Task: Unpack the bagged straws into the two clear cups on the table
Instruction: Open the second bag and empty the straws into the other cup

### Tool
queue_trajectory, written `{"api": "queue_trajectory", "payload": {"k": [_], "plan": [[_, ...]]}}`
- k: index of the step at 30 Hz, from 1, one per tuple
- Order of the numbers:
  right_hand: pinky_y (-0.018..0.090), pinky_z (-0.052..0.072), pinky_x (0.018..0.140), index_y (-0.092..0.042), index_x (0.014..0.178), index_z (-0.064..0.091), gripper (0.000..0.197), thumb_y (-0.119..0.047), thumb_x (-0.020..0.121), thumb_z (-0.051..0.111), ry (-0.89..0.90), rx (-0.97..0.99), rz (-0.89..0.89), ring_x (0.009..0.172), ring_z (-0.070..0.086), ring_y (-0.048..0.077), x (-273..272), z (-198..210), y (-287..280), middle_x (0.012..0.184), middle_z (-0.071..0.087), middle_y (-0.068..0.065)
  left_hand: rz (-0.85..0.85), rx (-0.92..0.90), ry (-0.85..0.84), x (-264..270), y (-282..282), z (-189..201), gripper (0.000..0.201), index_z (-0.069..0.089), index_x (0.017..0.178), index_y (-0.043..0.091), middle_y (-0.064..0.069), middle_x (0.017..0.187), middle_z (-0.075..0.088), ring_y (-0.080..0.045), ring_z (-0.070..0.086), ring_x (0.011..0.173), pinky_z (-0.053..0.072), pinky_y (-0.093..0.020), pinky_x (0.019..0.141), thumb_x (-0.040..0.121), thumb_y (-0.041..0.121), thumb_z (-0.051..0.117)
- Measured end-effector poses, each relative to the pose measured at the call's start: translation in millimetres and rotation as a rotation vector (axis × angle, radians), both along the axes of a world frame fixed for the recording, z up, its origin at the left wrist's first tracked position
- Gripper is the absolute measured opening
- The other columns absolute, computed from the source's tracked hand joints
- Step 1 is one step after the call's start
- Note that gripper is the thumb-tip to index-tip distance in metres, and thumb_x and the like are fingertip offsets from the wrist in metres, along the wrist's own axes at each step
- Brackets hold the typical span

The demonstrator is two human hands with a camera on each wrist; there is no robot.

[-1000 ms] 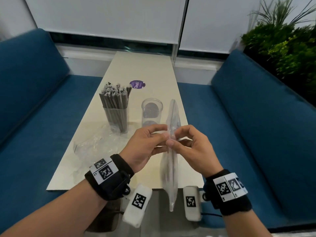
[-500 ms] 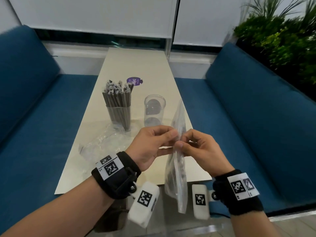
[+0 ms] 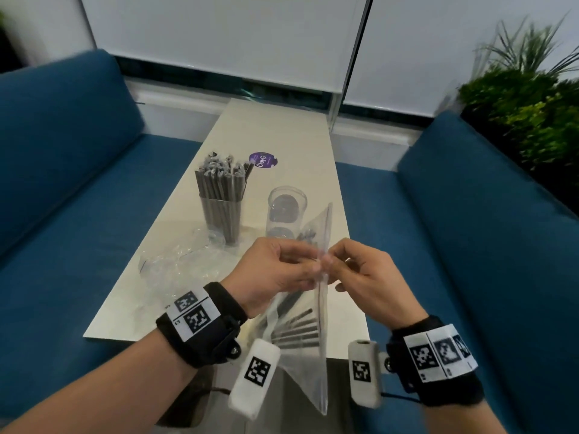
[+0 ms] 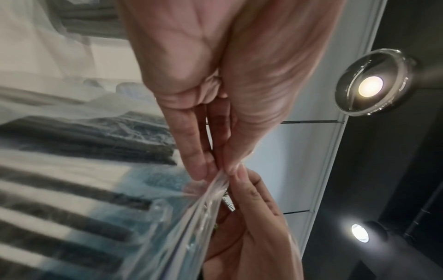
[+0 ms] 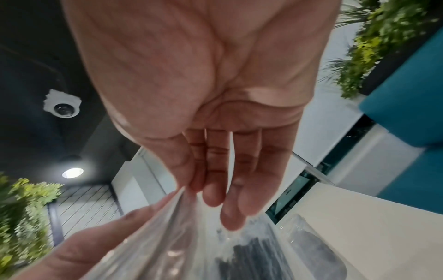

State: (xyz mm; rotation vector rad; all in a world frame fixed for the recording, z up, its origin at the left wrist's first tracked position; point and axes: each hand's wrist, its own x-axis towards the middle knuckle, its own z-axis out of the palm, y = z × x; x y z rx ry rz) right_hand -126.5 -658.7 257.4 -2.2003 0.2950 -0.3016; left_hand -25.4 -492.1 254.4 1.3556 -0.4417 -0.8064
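Note:
A clear plastic bag (image 3: 308, 346) of dark wrapped straws (image 3: 297, 324) hangs edge-on above the table's near end. My left hand (image 3: 310, 267) pinches its upper edge from the left, and my right hand (image 3: 332, 266) pinches the same edge from the right, fingertips almost touching. The left wrist view shows the bag (image 4: 191, 214) squeezed between the left fingers (image 4: 203, 163). In the right wrist view the bag (image 5: 182, 236) is nipped by thumb and forefinger. One clear cup (image 3: 221, 219) stands packed with wrapped straws. The other clear cup (image 3: 286, 211) beside it holds none.
A crumpled clear bag (image 3: 185, 264) lies on the cream table (image 3: 282, 136), left of the hands. A purple round sticker (image 3: 262, 160) sits behind the cups. Blue benches (image 3: 470, 230) flank the table, with green plants (image 3: 532, 104) at the right.
The bag has swung so its lower part fans leftward under my left wrist, showing the straws inside. Both hands keep pinching its top edge. My head view shifted.

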Motion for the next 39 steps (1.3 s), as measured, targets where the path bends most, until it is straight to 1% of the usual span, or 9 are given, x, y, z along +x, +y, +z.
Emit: {"api": "queue_trajectory", "payload": {"k": [8,14,18,23,25,28,31,35,39], "plan": [[0.048,0.057,0.069,-0.025,0.086,0.048,0.021,-0.033,0.106,0.048,0.042,-0.164,-0.194,0.075,0.068,0.030,-8.1,-6.7,-25.9,0.077,0.069,0.000,0.285,0.050,0.041,-0.6,-9.8,-3.3,0.009,0.072,0.095,-0.004,-0.018,0.085,0.068,-0.021,0.067,0.066,0.066,-0.039,0.069,0.089,-0.010,0.068],[0.040,0.061,0.069,-0.027,0.101,0.055,0.024,-0.046,0.094,0.068,0.018,0.296,-0.142,0.068,0.075,0.016,-8.4,-3.0,-16.1,0.093,0.076,0.005,0.235,0.029,0.145,-3.1,-15.0,-0.9,0.015,0.059,0.091,0.010,-0.010,0.076,0.067,-0.028,0.066,0.073,0.061,-0.043,0.069,0.094,-0.004,0.055],[0.044,0.063,0.074,-0.034,0.099,0.059,0.013,-0.033,0.092,0.070,0.058,0.007,-0.179,0.072,0.073,0.012,-13.6,-17.3,-28.5,0.086,0.074,-0.005,0.212,-0.018,0.183,-3.8,-20.9,1.7,0.019,0.056,0.088,0.010,-0.015,0.077,0.065,-0.030,0.065,0.076,0.058,-0.042,0.075,0.095,-0.005,0.047],[0.037,0.056,0.075,-0.025,0.090,0.063,0.016,-0.037,0.099,0.058,0.185,-0.144,-0.437,0.084,0.074,0.019,-22.3,-15.1,-64.2,0.084,0.076,-0.004,0.272,-0.025,0.294,12.7,-9.8,2.6,0.034,0.063,0.064,0.019,0.000,0.061,0.028,-0.015,0.035,0.058,0.038,-0.030,0.062,0.094,0.012,0.049],[0.045,0.064,0.077,-0.021,0.088,0.065,0.019,-0.033,0.102,0.058,0.092,0.064,-0.423,0.076,0.077,0.021,-14.0,-12.1,-54.5,0.082,0.078,0.003,0.169,0.133,0.071,5.5,-15.4,0.9,0.016,0.071,0.082,0.017,0.004,0.060,0.048,-0.013,0.040,0.057,0.039,-0.028,0.059,0.095,0.025,0.065],[0.050,0.066,0.082,-0.024,0.105,0.067,0.014,-0.021,0.093,0.073,-0.017,0.427,-0.283,0.091,0.078,0.032,-3.1,-6.3,-30.6,0.099,0.078,0.010,0.128,0.234,-0.134,-1.8,-26.2,-8.2,0.037,0.067,0.111,0.004,-0.005,0.091,0.063,-0.016,0.053,0.071,0.059,-0.037,0.062,0.094,0.037,0.071],[0.035,0.058,0.084,-0.037,0.119,0.058,0.046,-0.019,0.082,0.079,0.065,0.217,-0.110,0.092,0.072,0.014,-6.5,-8.0,-24.3,0.099,0.074,-0.004,0.222,0.141,0.049,1.0,-28.2,-4.5,0.027,0.068,0.098,0.005,-0.008,0.096,0.058,-0.020,0.054,0.078,0.061,-0.063,0.080,0.099,0.032,0.064],[0.034,0.050,0.080,-0.028,0.106,0.065,0.011,-0.031,0.096,0.061,0.348,-0.298,-0.295,0.092,0.065,0.021,-15.7,-8.4,-42.0,0.094,0.070,-0.007,0.237,-0.047,0.312,18.7,-19.3,-3.3,0.016,0.067,0.102,0.011,-0.014,0.095,0.060,-0.030,0.060,0.093,0.053,-0.060,0.097,0.101,0.023,0.056],[0.049,0.065,0.082,-0.017,0.087,0.069,0.020,-0.022,0.103,0.057,0.199,0.145,-0.367,0.076,0.075,0.022,-9.5,-21.2,-53.0,0.078,0.077,0.001,0.107,0.023,0.290,16.0,-16.3,-6.3,0.048,0.058,0.118,0.013,-0.016,0.112,0.056,-0.034,0.049,0.092,0.050,-0.043,0.079,0.077,0.035,0.073]]}}
